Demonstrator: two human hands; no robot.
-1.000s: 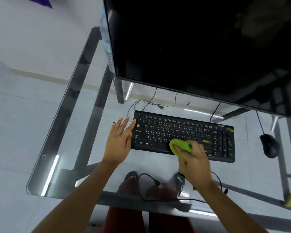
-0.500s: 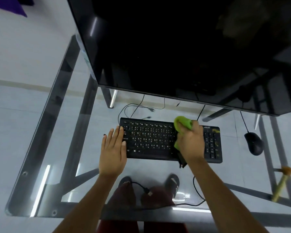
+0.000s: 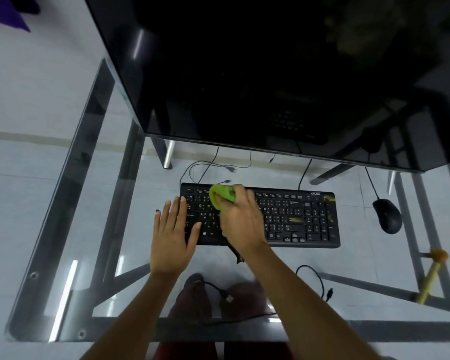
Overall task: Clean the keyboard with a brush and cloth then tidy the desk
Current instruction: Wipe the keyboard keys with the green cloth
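A: Nearest, the left hand is lying flat and open, pinning the keyboard steady on the desk.

B: Beyond, the right hand is gripping the green cloth, scrubbing the top-left keys.

— What sort of place is this?
— A computer desk, in a home or a small office. A glass desk on a metal frame fills the frame, with a pale tiled floor visible through it.
— What else shows it?
— A dark monitor across the top, a black keyboard at centre, a wired mouse at right.
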